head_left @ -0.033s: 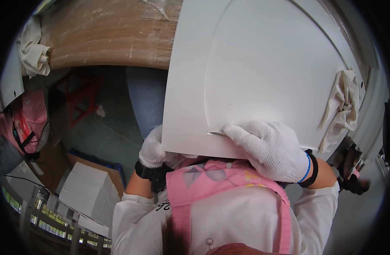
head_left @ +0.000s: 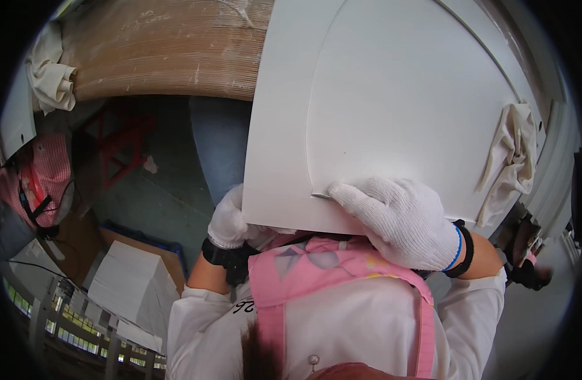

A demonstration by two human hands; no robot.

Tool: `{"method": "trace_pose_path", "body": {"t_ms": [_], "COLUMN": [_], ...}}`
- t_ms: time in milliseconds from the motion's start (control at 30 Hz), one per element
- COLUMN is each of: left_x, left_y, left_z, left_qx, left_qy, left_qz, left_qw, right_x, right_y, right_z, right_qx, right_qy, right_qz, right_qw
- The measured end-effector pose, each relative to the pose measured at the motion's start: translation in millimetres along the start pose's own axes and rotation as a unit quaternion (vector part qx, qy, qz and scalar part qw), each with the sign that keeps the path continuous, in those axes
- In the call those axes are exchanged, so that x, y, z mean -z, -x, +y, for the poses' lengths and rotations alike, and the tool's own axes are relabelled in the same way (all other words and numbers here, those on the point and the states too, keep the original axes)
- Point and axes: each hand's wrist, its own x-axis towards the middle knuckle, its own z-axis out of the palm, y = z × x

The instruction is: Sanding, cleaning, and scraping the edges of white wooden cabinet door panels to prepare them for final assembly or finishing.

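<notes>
A large white panel [head_left: 392, 114] with a shallow groove along its border lies in front of me, its near edge against my apron. My left hand [head_left: 229, 221], in a white knit glove, grips the panel's near left corner, with some fingers hidden beneath it. My right hand [head_left: 398, 221], gloved alike, rests on the panel near its front edge with fingers bent together. Its leading fingertip touches the groove by the near left corner, where a thin grey sliver shows. Whether anything sits under those fingers is hidden.
A crumpled cream cloth [head_left: 512, 155] lies on the panel's right side. Beyond and left stands a brown plastic-wrapped stack [head_left: 164, 54] with another cloth [head_left: 50, 76] at its end. White boxes [head_left: 129, 285] stand at lower left. A person in a pink checked garment [head_left: 50, 177] is far left.
My right hand has slid slightly to the left along the groove. The left hand keeps its hold on the panel's corner.
</notes>
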Motion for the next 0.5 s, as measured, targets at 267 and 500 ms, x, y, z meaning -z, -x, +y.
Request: {"method": "trace_pose_path", "body": {"t_ms": [267,500], "left_x": [-2,-21], "left_y": [-5,-14], "left_z": [2,-8], "left_qx": [-0.025,-0.027], "left_qy": [-0.033,-0.074], "left_qz": [-0.022,0.02], "left_qw": [0.999,0.997], "right_x": [-4,-38], "right_y": [14,22], "right_z": [6,-29], "right_qx": [-0.02,0.043], "right_qy": [0.055,0.004], "right_qz": [0.118,0.138], "right_qw": [0.991,0.99]}}
